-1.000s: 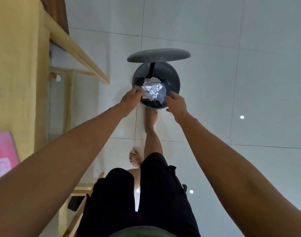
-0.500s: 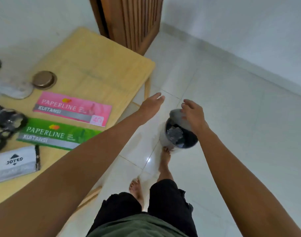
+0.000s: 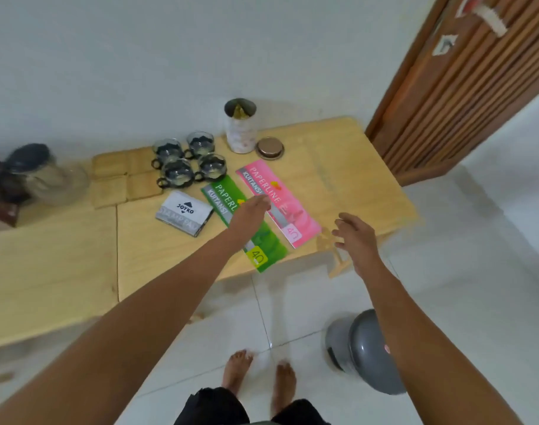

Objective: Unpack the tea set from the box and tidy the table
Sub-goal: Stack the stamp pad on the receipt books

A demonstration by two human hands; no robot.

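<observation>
We stand at the wooden table [image 3: 338, 167] with both hands empty. Our left hand [image 3: 251, 213] hovers flat, fingers extended, over the green Paperline receipt book [image 3: 271, 243]; whether it touches the cover we cannot tell. Our right hand [image 3: 355, 237] hangs open with fingers spread, off the table's 3 o'clock edge, gripping nothing.

The unpacking looks mostly done, in our judgement. Four glass teacups [image 3: 188, 162] with dark handles sit clustered at the table's 12 o'clock side, and four square wooden coasters [image 3: 125, 177] lie in a block at their 9 o'clock. A blurred glass vessel with a dark lid [image 3: 38, 174], probably the teapot, rests at the far 9 o'clock end. No box is clearly in view.

Tidying seems to be what remains. The pink Paperline receipt book [image 3: 288, 207] lies just beside the green one, the Joyko packet [image 3: 183, 213] at 9 o'clock of them, and an open tin [image 3: 240, 130] stands at 12 o'clock with its lid [image 3: 269, 147] off beside it. The grey pedal bin [image 3: 366, 351] sits closed on the floor at 5 o'clock
</observation>
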